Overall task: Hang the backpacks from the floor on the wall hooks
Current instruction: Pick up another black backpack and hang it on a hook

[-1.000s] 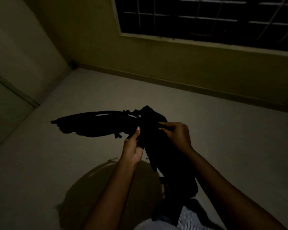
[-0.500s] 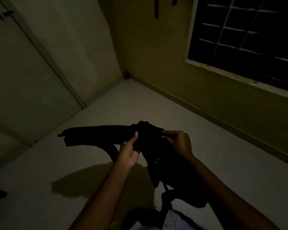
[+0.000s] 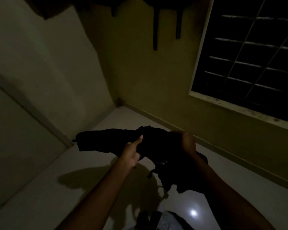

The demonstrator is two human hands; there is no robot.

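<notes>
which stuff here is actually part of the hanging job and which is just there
Part of the job:
- backpack, off the floor
- left hand and right hand, both gripping it
- dark straps hanging high on the wall, likely bags already hung

Just there:
- window with its grille
- floor
- light spot reflected on it

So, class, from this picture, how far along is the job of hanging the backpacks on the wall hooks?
Seemingly done: dark straps dangle high on the wall, probably bags already hung. In hand: left hand and right hand grip a black backpack held clear of the floor. Left: raising it onto a hook; no hook is visible, and no other bag shows on the floor.
</notes>
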